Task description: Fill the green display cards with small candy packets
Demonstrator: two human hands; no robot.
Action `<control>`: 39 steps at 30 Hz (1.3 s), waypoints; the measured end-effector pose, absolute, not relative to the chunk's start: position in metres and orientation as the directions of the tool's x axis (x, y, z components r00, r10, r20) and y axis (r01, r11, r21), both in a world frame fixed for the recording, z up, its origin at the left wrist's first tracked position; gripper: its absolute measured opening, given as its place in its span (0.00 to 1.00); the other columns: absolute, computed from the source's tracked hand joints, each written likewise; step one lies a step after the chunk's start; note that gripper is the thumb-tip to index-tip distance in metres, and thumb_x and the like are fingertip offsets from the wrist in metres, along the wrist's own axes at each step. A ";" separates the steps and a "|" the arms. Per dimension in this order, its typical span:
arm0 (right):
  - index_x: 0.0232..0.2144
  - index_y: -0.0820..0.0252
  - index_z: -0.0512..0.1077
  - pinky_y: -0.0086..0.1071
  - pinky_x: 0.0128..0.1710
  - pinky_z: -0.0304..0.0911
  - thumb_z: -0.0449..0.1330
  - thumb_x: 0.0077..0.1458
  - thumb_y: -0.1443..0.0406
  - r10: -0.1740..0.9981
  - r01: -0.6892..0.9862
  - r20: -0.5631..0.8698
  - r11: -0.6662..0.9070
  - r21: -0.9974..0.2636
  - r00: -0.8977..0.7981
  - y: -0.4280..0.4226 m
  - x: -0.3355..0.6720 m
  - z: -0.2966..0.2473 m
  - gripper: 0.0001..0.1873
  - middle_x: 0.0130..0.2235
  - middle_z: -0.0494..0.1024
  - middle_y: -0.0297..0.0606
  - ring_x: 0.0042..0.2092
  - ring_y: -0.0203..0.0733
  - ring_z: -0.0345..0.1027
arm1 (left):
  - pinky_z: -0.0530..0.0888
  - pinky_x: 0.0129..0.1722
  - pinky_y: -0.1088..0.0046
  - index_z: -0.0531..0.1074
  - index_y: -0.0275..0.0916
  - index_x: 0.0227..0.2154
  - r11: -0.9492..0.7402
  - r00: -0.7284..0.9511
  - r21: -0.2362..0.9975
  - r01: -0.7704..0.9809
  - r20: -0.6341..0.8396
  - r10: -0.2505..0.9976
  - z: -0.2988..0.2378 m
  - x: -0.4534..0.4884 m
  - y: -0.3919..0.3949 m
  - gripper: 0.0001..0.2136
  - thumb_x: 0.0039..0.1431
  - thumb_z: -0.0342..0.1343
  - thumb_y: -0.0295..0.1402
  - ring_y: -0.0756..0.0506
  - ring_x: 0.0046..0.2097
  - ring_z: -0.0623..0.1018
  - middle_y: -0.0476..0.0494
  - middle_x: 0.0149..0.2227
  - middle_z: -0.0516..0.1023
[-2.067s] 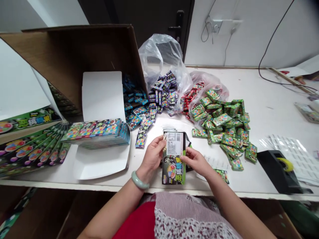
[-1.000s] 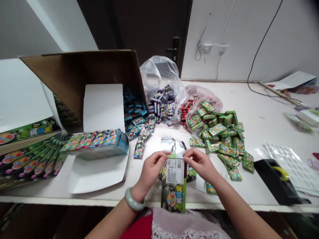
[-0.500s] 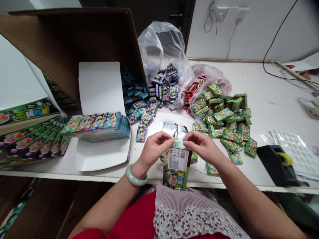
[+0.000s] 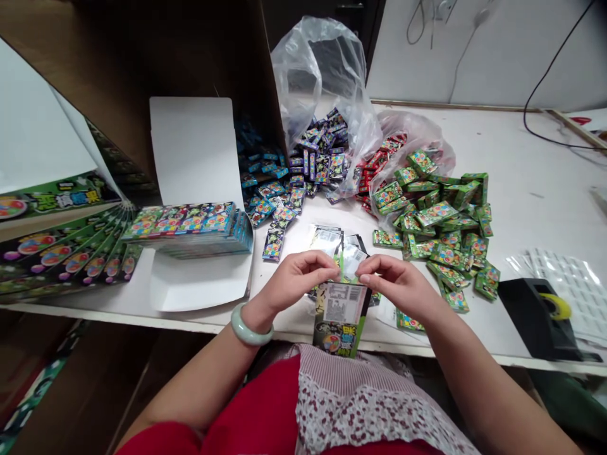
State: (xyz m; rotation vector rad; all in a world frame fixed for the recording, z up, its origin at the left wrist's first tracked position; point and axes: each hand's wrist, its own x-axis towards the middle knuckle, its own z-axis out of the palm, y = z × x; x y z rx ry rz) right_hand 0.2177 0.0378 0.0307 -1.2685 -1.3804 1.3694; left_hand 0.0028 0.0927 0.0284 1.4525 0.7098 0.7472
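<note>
A black and green printed candy packet point(image 4: 339, 325) hangs at the table's front edge, its panel with a white label and barcode facing me. My left hand point(image 4: 303, 278) pinches its upper left corner between thumb and fingers. At the upper right corner, the thumb and fingers of my right hand point(image 4: 403, 284) are closed on the same packet. Behind the hands lie more flat packets point(image 4: 327, 237) with pale label panels, partly hidden by my fingers. Whether the held packet's mouth is parted, I cannot tell.
Small green candy boxes point(image 4: 436, 215) are heaped at right, with red boxes point(image 4: 379, 158) and purple boxes point(image 4: 322, 145) by plastic bags point(image 4: 327, 44). Left stands a white carton point(image 4: 190, 151) holding stacked boxes point(image 4: 190, 221), before a large cardboard box point(image 4: 57, 57). A tape dispenser point(image 4: 531, 316) sits far right.
The whole view has shifted slightly, so the table's things appear a little right. Both hands keep their pinch on the packet, with hardly any movement.
</note>
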 end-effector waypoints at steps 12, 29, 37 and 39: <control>0.34 0.55 0.72 0.36 0.42 0.65 0.58 0.58 0.68 0.938 0.459 0.304 0.345 -0.819 -0.165 0.017 0.213 0.019 0.03 0.38 0.75 0.38 0.42 0.40 0.70 | 0.75 0.41 0.70 0.75 0.39 0.36 -0.347 0.569 0.935 0.077 0.245 0.785 0.015 -0.007 0.072 0.04 0.59 0.57 0.27 0.47 0.44 0.77 0.41 0.40 0.77; 0.39 0.53 0.68 0.37 0.43 0.65 0.58 0.59 0.70 0.918 0.437 0.382 0.388 -0.811 -0.106 0.006 0.203 0.010 0.07 0.41 0.71 0.39 0.45 0.41 0.67 | 0.73 0.46 0.68 0.70 0.40 0.36 -0.256 0.578 0.966 -0.037 0.229 0.783 0.008 0.001 0.068 0.04 0.60 0.56 0.26 0.47 0.45 0.76 0.43 0.41 0.76; 0.34 0.54 0.68 0.37 0.41 0.66 0.58 0.58 0.68 0.943 0.342 0.322 0.330 -0.880 -0.080 0.010 0.200 0.015 0.03 0.37 0.73 0.37 0.41 0.40 0.69 | 0.74 0.44 0.69 0.71 0.41 0.34 -0.173 0.613 0.980 -0.101 0.199 0.765 0.007 0.000 0.073 0.03 0.58 0.58 0.27 0.46 0.44 0.76 0.44 0.39 0.76; 0.35 0.54 0.69 0.39 0.43 0.66 0.57 0.59 0.68 0.935 0.358 0.348 0.347 -0.867 -0.063 0.013 0.195 0.015 0.03 0.36 0.74 0.38 0.42 0.41 0.69 | 0.74 0.44 0.69 0.71 0.41 0.34 -0.183 0.578 0.981 -0.062 0.185 0.795 0.004 0.001 0.076 0.02 0.58 0.58 0.28 0.46 0.44 0.76 0.43 0.39 0.77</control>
